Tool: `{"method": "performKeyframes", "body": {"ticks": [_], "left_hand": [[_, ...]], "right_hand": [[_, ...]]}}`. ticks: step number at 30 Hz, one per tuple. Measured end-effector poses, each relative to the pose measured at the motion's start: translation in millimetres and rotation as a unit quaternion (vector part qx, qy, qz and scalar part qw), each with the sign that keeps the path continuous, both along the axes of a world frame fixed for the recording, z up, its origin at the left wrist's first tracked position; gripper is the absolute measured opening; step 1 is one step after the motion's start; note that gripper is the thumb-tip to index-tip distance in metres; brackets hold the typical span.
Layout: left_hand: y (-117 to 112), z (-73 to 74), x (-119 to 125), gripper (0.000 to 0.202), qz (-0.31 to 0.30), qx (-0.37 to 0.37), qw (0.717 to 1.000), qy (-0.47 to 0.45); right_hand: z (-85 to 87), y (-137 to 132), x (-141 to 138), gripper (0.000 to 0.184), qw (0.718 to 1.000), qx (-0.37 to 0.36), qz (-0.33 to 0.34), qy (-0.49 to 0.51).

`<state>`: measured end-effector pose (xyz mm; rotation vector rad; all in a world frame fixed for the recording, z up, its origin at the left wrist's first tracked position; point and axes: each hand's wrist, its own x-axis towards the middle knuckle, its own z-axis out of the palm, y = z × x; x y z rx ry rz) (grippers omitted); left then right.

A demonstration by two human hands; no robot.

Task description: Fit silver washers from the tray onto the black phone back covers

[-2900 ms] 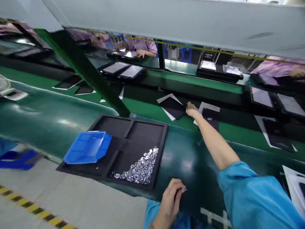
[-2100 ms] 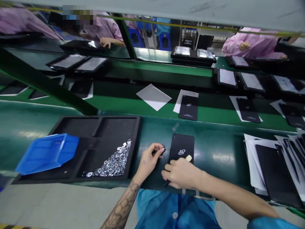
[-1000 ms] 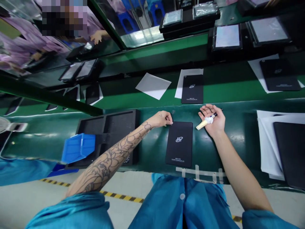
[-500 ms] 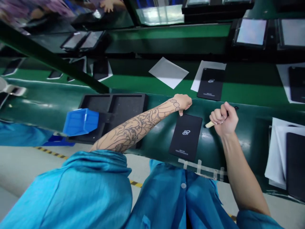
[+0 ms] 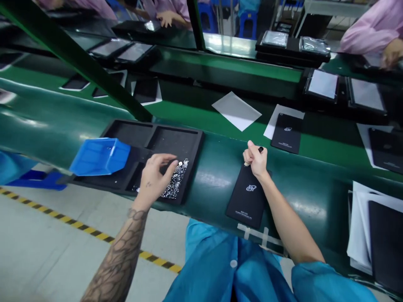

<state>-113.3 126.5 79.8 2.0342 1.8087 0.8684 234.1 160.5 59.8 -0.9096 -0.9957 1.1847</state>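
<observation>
A black back cover (image 5: 248, 197) with a white logo lies on the dark green bench in front of me. My right hand (image 5: 256, 160) is fisted around a small stick tool with a black cap, and presses its tip at the cover's top edge. My left hand (image 5: 154, 178) hovers with fingers spread over a pile of small silver washers (image 5: 174, 182) in the black foam tray (image 5: 189, 138). A blue plastic bin (image 5: 99, 156) rests on the tray's left end.
Beyond the bench, a green conveyor belt (image 5: 220, 121) carries a white sheet (image 5: 236, 110) and another black cover (image 5: 286, 133) on paper. Stacked covers with paper (image 5: 378, 235) sit at right. Other people in pink work across the line. A green post (image 5: 75, 58) slants at left.
My left hand left the cover's top corner and swung left to the washers in the tray. My right hand moved the stick tool onto the cover's top edge.
</observation>
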Motion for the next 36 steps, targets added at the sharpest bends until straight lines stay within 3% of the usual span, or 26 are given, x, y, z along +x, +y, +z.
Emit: {"method": "performKeyframes", "body": {"ticks": [3,8,12,19,28,32,36], "left_hand": [[-21,-18.7,-30,0.045,0.011,-0.032,0.996,0.083],[-32,-36.7,-22,0.048,0.033,-0.082,0.985,0.147],[-26,-31.1,-11,0.036,0.003,-0.088,0.991,0.096],[-23,-28.7,-12,0.028,0.013,-0.065,0.996,0.064],[-23,-23.0,-4,0.026,0.023,-0.004,0.992,0.125],[-25,-22.8,-9,0.026,0.041,0.019,0.992,0.121],[-31,-19.9,-22,0.026,0.094,-0.028,0.991,0.095]], "right_hand": [[-3.2,-1,-4,0.079,0.998,0.006,0.002,-0.061],[-10.0,-5,-10,0.077,0.990,0.020,-0.015,-0.138],[-12.9,-12,-9,0.074,0.985,0.029,-0.028,-0.167],[-17.0,-15,-6,0.070,0.984,0.039,-0.022,-0.170],[-26.5,-17,-10,0.069,0.979,0.043,-0.058,-0.191],[-24.4,-17,-11,0.069,0.979,0.048,-0.059,-0.188],[-14.8,-10,-14,0.074,0.977,0.028,-0.035,-0.207]]}}
